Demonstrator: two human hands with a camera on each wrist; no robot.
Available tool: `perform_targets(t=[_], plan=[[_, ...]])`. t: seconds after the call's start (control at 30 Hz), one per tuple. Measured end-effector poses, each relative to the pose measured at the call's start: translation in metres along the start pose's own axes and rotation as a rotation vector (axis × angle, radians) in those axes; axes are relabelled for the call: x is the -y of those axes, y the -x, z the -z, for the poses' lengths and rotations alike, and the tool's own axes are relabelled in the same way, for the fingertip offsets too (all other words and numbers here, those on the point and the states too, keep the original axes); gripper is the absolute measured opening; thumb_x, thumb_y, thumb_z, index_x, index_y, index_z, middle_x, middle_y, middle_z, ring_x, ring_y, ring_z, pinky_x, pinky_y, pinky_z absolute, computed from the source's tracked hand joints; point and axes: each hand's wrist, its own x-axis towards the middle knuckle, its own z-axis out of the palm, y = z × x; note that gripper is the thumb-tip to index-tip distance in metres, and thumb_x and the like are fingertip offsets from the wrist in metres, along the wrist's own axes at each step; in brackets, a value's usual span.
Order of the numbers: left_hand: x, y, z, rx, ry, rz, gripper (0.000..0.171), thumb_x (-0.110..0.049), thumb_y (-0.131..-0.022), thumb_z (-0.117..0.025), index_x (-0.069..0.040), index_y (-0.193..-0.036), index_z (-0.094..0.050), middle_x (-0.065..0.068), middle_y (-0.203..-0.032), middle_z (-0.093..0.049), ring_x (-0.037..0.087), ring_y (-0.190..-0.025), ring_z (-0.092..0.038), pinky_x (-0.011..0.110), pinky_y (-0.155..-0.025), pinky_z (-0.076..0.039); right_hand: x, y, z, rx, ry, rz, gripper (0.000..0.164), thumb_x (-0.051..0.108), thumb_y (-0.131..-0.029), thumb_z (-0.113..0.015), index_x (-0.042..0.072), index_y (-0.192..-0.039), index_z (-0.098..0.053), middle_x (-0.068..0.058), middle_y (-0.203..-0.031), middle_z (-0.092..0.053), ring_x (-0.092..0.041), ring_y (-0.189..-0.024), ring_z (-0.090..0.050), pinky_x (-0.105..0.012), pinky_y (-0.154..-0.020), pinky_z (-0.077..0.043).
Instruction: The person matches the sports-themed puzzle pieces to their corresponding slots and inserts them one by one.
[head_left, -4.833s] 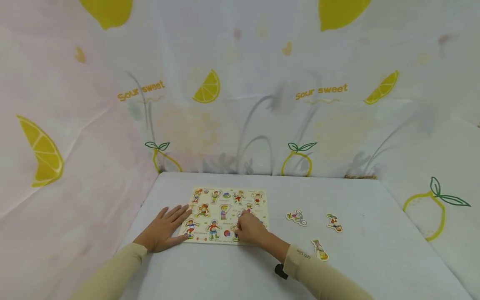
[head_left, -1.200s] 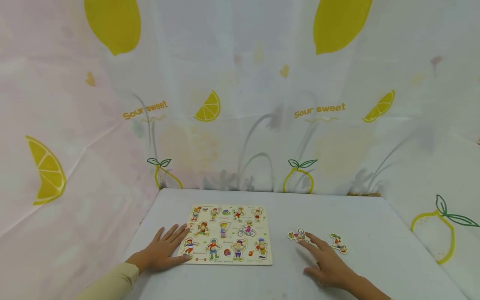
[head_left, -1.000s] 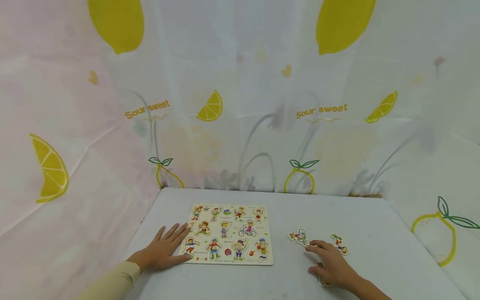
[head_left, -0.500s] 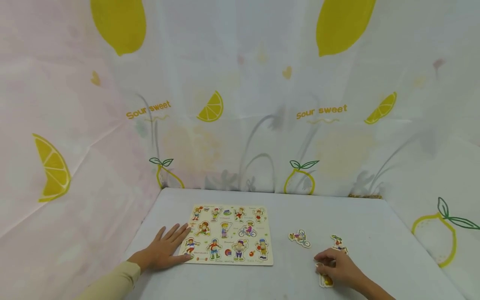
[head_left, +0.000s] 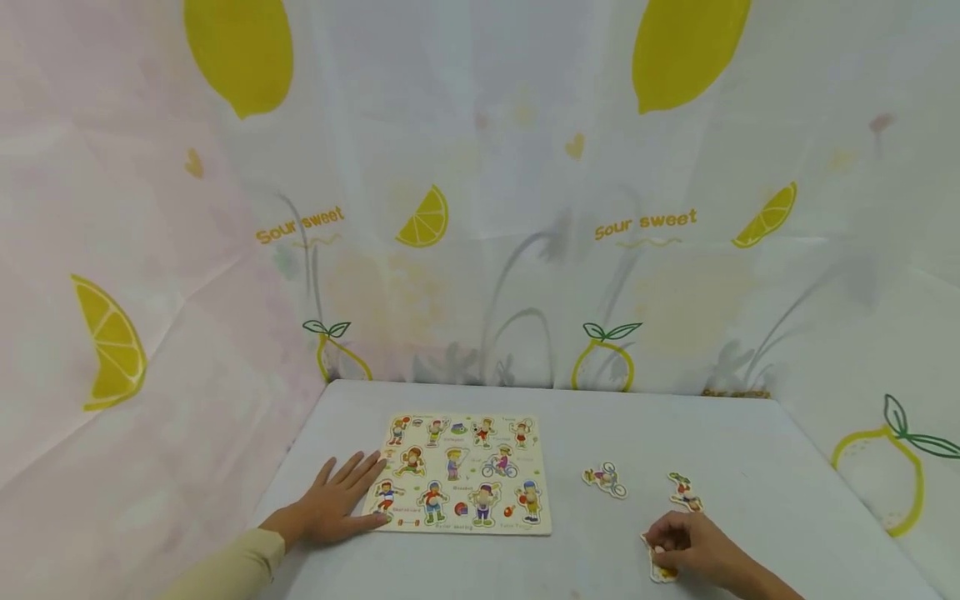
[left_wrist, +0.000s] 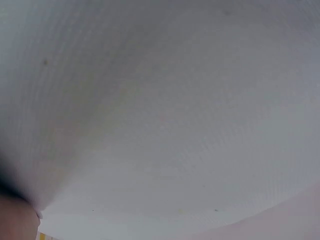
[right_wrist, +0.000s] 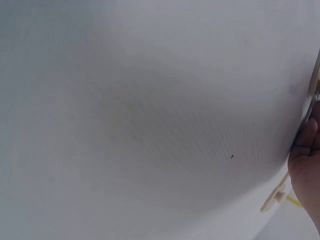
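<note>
My left hand (head_left: pixel 337 500) lies flat with spread fingers at the left edge of a cream wooden puzzle board (head_left: pixel 437 462). Printed on the board are cartoon sports figures, some with knobs. Over on the right, my right hand (head_left: pixel 697 546) pinches a small puzzle piece (head_left: pixel 663 575) between thumb and curled fingers, low over the table. The hand covers much of that piece. Just beyond it lies a puzzle piece (head_left: pixel 684 493) showing a figure in red. A cyclist puzzle piece (head_left: pixel 604 480) rests between the board and my right hand.
A white-covered table (head_left: pixel 577 433) carries everything. Behind it hangs a pale cloth (head_left: pixel 517 208) with lemon prints, which also runs along both sides. The left wrist view holds mostly blurred white cloth.
My right hand left the board, passed over the cyclist piece, moved right and nearer, and took hold of the nearest loose piece. My left hand stays at the board's edge.
</note>
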Motion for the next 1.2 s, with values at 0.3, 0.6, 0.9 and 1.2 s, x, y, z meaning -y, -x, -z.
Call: perform_targets(t=[0.3, 0.6, 0.9, 1.2], plan=[[-0.004, 0.008, 0.002, 0.011, 0.007, 0.001, 0.090, -0.072, -0.092, -0.042, -0.014, -0.158, -0.025, 0.009, -0.165, -0.024, 0.039, -0.151, -0.019, 0.070, -0.116, -0.007, -0.003, 0.009, -0.009, 0.006, 0.081, 0.040, 0.014, 0.011, -0.088, -0.073, -0.001, -0.094, -0.071, 0.011, -0.084, -0.066, 0.006, -0.070, -0.055, -0.020, -0.058, -0.049], [0.000, 0.007, 0.000, -0.040, 0.028, -0.025, 0.088, -0.068, -0.092, -0.048, -0.011, -0.156, -0.028, 0.013, -0.163, -0.026, 0.044, -0.149, -0.021, 0.071, -0.114, -0.007, 0.028, -0.023, -0.013, -0.064, 0.238, 0.114, 0.005, 0.008, -0.084, -0.075, 0.007, -0.089, -0.072, 0.007, -0.080, -0.067, 0.005, -0.066, -0.053, -0.020, -0.054, -0.048], [0.002, -0.002, 0.002, -0.063, -0.010, 0.002, 0.089, -0.070, -0.092, -0.046, -0.012, -0.157, -0.028, 0.010, -0.164, -0.026, 0.039, -0.151, -0.020, 0.070, -0.115, -0.009, 0.069, -0.085, -0.009, -0.317, 0.359, 0.158, 0.010, 0.008, -0.085, -0.075, 0.011, -0.095, -0.072, 0.003, -0.085, -0.069, 0.000, -0.069, -0.055, -0.020, -0.058, -0.049], [0.003, 0.000, -0.004, -0.096, 0.049, -0.042, 0.088, -0.066, -0.091, -0.053, -0.012, -0.156, -0.030, 0.014, -0.162, -0.029, 0.043, -0.148, -0.023, 0.070, -0.114, -0.008, 0.086, -0.107, -0.021, -0.371, 0.259, 0.102, 0.021, 0.007, -0.085, -0.075, 0.004, -0.105, -0.068, -0.002, -0.087, -0.069, -0.004, -0.065, -0.058, -0.022, -0.057, -0.052]])
